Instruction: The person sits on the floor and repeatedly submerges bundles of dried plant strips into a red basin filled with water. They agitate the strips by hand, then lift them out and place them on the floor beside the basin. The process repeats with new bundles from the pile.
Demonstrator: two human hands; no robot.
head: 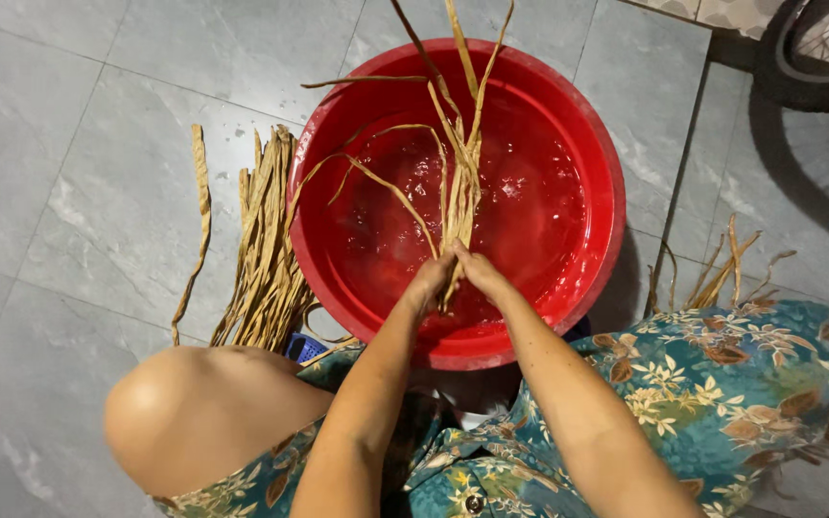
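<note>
- While gripped at lower end, bundle of wet strips (461, 182): long, flat, tan-yellow plant fibre, ribbon-like, fanning upward and outward from grip point; several tips bent or curled, two or three running past top of frame.
- Held over red plastic basin (599, 182), round, on grey tiled floor (98, 144); shallow water inside, surface rippled with small bubbles near bundle.
- Left hand (431, 281) and right hand (480, 270) pressed together at near side of basin, just above water; fingers of both curled shut around base of bundle, strips emerging between the two hands.
- Short lower ends of strips hanging below the hands toward the water; contact with water not resolvable.
- Second heap, dry strips (266, 259), same tan colour, lying on floor just beside basin's left rim, touching it; one single strip lying apart further left.
- Smaller tuft of strips (722, 273) on floor right of basin, near floral-print garment (722, 384).
- Bare knee (194, 412) lower left; dark wheel (817, 48) at top right corner, well apart.
</note>
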